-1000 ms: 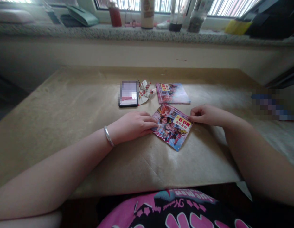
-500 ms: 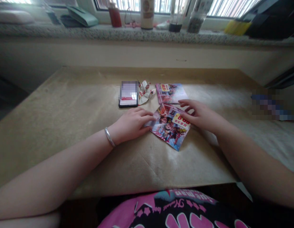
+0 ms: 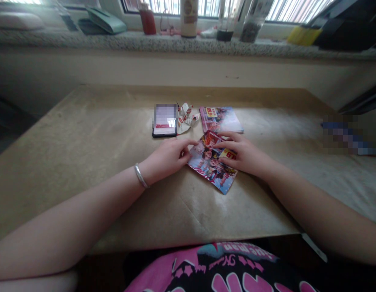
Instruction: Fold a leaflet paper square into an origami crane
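A colourful printed flyer [image 3: 214, 173] with a yellow price patch lies tilted on the table between my hands. At its left edge is my left hand [image 3: 171, 156], fingers curled, with thumb and index finger closed about the paper's edge; how firmly they grip is hard to see. My right hand [image 3: 244, 154] rests over the flyer's right side. Its fingers are spread flat on the print and cover part of the yellow patch. Just behind lies a stack of similar flyers [image 3: 223, 118], close to the upper corner of the one I handle.
A phone [image 3: 165, 119] with a lit screen and a crumpled wrapper [image 3: 186, 117] lie left of the stack on the beige table [image 3: 99, 146]. Bottles, including a red one [image 3: 148, 20], stand along the stone windowsill [image 3: 163, 44]. A blurred-out item [image 3: 349, 138] lies far right.
My right hand has moved left and flattened onto the flyer, uncovering the stack's front right corner. The flyer has shifted slightly left. My left fingers have curled more at its edge.
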### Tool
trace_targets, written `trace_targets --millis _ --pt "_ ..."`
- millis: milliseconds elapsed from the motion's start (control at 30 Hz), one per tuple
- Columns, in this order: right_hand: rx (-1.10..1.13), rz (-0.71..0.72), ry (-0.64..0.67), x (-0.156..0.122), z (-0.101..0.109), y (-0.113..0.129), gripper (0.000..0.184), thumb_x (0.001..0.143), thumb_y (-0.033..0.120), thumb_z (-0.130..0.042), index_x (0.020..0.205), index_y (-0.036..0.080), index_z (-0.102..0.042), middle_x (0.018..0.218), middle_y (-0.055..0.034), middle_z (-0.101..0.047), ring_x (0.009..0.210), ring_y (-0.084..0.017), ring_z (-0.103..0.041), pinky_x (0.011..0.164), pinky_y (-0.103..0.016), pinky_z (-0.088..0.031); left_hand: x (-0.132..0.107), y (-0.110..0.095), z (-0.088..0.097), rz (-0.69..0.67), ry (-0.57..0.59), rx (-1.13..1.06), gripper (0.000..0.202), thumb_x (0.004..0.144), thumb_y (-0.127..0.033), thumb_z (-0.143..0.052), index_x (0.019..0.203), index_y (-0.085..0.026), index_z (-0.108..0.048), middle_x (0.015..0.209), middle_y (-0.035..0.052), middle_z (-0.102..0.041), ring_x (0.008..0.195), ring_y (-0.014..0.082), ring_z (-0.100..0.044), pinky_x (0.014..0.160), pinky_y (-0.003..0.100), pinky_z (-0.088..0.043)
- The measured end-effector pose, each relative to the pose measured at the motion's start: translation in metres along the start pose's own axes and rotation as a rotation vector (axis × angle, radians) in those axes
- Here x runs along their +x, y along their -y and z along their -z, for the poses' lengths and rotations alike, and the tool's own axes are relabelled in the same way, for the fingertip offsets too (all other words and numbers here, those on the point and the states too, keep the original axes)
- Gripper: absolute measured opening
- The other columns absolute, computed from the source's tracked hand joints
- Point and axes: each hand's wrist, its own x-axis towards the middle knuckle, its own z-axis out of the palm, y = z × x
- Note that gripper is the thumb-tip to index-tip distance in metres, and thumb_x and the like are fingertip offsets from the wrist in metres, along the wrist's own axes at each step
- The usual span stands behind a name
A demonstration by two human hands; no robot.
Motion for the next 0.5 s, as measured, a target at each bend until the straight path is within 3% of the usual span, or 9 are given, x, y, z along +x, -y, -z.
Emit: trace_targets --millis 233,367,500 --pt "0.059 0.066 -0.022 0.001 -0.001 0.000 0.025 0.083 0.025 -0.065 0.106 0.021 -0.072 0.136 -0.0146 -0.051 0.125 -0.029 -0.052 0.105 -0.047 -0.045 0.003 0.014 0.014 -0.180 0.064 0.289 0.025 0.087 -0.019 -0.052 0.101 -0.024 -0.072 0.083 0.0036 -0.068 0.075 0.0156 -0.059 0.072 0.028 -0.040" --pt "0.054 0.065 -0.010 0.001 -0.001 -0.001 0.021 0.084 0.024 -0.063 0.102 0.024 -0.073 0.136 -0.0121 -0.052 0.125 -0.028 -0.052 0.104 -0.048 -0.045 0.003 0.024 0.024 -0.279 0.155 0.348 0.026 0.090 -0.022 -0.052 0.106 -0.029 -0.071 0.083 0.0019 -0.067 0.074 0.0150 -0.056 0.073 0.027 -0.038" --pt "0.071 0.072 0.018 -0.001 -0.001 -0.004 0.021 0.085 0.022 -0.060 0.101 0.026 -0.074 0.138 -0.0104 -0.053 0.124 -0.027 -0.053 0.104 -0.048 -0.044 0.002 0.027 0.032 -0.260 0.166 0.405 0.024 0.091 -0.024 -0.053 0.104 -0.031 -0.071 0.077 0.0006 -0.065 0.071 0.0141 -0.054 0.072 0.026 -0.037"
